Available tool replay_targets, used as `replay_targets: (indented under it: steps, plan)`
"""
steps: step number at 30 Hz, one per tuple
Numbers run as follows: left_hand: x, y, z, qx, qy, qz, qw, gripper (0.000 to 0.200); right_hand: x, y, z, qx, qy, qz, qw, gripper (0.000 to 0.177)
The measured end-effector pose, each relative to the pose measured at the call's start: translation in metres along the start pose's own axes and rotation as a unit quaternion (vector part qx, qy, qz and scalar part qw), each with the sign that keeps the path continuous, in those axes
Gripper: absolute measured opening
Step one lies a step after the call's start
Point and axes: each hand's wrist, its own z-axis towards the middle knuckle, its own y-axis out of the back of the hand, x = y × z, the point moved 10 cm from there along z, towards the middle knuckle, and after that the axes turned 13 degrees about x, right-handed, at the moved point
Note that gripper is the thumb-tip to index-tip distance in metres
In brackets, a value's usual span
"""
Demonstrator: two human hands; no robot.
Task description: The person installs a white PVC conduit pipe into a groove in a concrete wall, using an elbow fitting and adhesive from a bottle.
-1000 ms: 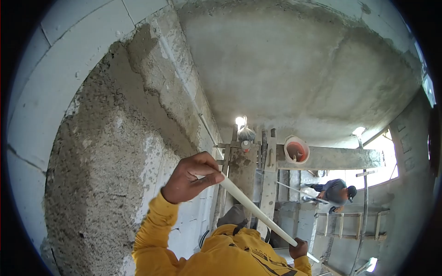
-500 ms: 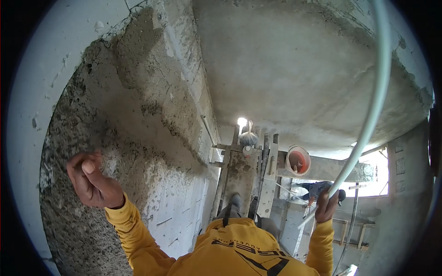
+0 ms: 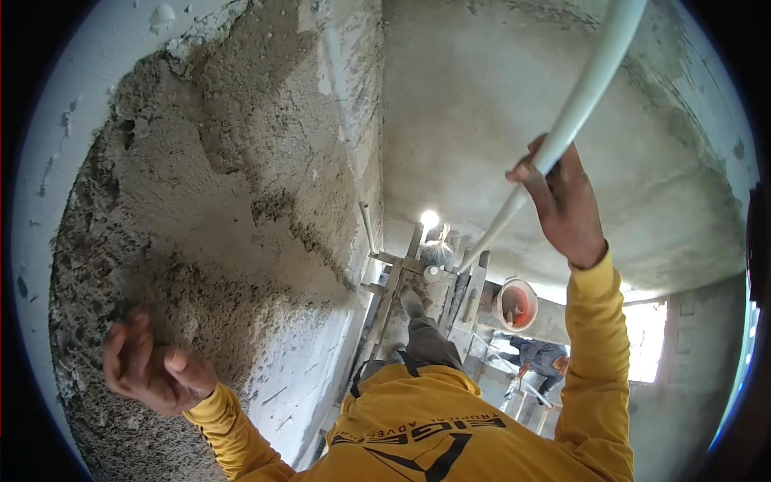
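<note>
My right hand [image 3: 562, 197], raised at the right, is closed around a long pale pole [image 3: 590, 80]. The pole slants from the upper right down to near the planks. On the left, my left hand [image 3: 157, 369] is held with fingers partly curled and apart, holding nothing, close to the rough, patchily plastered wall [image 3: 233, 209]. Whether its fingertips touch the wall is unclear.
Below is a plank scaffold [image 3: 393, 321] with my foot on it. A bucket with reddish contents [image 3: 516, 305] and a tied plastic bag [image 3: 437, 252] stand there. Another person [image 3: 540, 357] is lower down, beyond the scaffold. A bright window [image 3: 645, 341] lies right.
My right hand has risen with the pole, whose lower end now reaches toward the scaffold. My left hand has moved slightly lower. One foot has stepped forward on the planks, and the view has shifted.
</note>
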Motion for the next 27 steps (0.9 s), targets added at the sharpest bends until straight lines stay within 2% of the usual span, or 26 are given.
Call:
replay_targets:
  steps: [2,3,4,7,9,12,14,16,17,19,22,27]
  plan:
    - [0.003,0.003,-0.006,-0.080,-0.010,-0.030,0.996,0.036,-0.012,-0.011,0.041,0.023,0.010,0.021,0.999,0.027]
    - [0.002,0.010,-0.012,-0.059,-0.040,0.087,0.994,0.035,-0.018,-0.016,0.061,0.031,0.025,0.025,0.999,0.027]
    - [-0.003,0.009,-0.007,-0.054,-0.047,0.131,0.989,0.038,-0.022,-0.020,0.081,0.040,0.039,0.031,0.998,0.027]
    - [-0.011,-0.001,0.019,-0.014,-0.027,0.235,0.972,0.055,-0.034,-0.034,0.135,0.064,0.061,0.040,0.995,0.027]
    - [-0.014,-0.008,0.018,-0.047,-0.017,0.273,0.961,0.060,-0.045,-0.044,0.166,0.081,0.072,0.055,0.993,0.028]
    - [-0.017,-0.018,0.021,0.014,-0.015,0.368,0.930,0.068,-0.065,-0.063,0.209,0.079,0.122,0.085,0.986,0.031]
    - [-0.011,-0.020,0.015,0.159,-0.046,0.425,0.890,0.066,-0.079,-0.078,0.235,0.089,0.152,0.098,0.979,0.031]
    - [-0.009,-0.028,0.013,0.176,-0.057,0.440,0.879,0.064,-0.089,-0.095,0.254,0.107,0.154,0.115,0.976,0.030]
    - [-0.009,-0.033,0.016,0.116,-0.055,0.432,0.893,0.063,-0.096,-0.104,0.261,0.125,0.139,0.116,0.975,0.030]
    - [-0.010,-0.037,0.022,0.067,-0.050,0.442,0.893,0.060,-0.107,-0.119,0.273,0.131,0.145,0.134,0.971,0.029]
    - [-0.014,-0.050,0.037,0.094,-0.027,0.468,0.878,0.054,-0.122,-0.137,0.288,0.141,0.143,0.145,0.969,0.029]
    - [-0.018,-0.061,0.045,0.064,0.033,0.457,0.887,0.055,-0.134,-0.163,0.304,0.157,0.140,0.160,0.964,0.029]
